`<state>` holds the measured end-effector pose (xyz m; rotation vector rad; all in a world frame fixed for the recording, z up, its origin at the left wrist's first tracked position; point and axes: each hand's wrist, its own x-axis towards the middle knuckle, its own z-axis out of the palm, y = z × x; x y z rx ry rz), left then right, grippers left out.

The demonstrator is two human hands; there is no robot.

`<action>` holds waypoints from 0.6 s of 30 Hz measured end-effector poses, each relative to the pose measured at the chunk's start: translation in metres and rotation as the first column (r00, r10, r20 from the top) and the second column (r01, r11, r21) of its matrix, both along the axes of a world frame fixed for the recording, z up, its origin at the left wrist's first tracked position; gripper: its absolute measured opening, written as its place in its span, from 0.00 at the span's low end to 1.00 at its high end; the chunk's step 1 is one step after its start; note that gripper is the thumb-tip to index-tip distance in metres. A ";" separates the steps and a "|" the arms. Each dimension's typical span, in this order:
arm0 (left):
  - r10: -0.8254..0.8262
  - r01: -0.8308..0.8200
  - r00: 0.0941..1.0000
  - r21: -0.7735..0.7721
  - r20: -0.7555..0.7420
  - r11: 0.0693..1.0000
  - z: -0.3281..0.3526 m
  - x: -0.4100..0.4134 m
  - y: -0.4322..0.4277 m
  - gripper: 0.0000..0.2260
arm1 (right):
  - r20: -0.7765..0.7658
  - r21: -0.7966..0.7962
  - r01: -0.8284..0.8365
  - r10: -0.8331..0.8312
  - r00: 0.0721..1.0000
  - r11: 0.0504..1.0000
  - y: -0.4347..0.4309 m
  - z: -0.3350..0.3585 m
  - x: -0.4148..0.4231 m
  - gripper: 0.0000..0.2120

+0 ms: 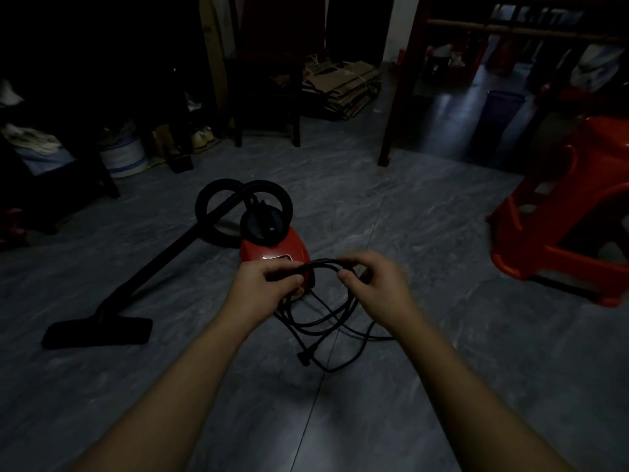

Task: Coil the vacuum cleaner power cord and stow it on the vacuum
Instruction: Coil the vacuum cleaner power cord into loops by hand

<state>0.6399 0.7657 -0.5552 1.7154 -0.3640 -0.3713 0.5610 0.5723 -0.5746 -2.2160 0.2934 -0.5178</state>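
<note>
A red canister vacuum (272,248) with a black top stands on the grey floor in the middle of the dim room. Its black hose (218,212) loops behind it and a black wand runs left down to the floor nozzle (98,332). The black power cord (320,321) hangs in several loops just in front of the vacuum. My left hand (269,281) and my right hand (374,284) both grip the top of the loops, side by side. The plug (304,358) dangles at the bottom of the loops, near the floor.
A red plastic stool (561,226) stands at the right. A dark chair (265,97) and flattened cardboard (343,86) are at the back, with a table leg (391,124) to their right. Buckets and boxes (122,155) sit under furniture at the left.
</note>
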 end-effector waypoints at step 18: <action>-0.025 0.025 1.000 0.009 -0.004 1.000 0.001 -0.009 -0.003 0.10 | -0.202 0.030 -0.117 0.121 0.972 0.993 0.012 -0.006 0.002 0.11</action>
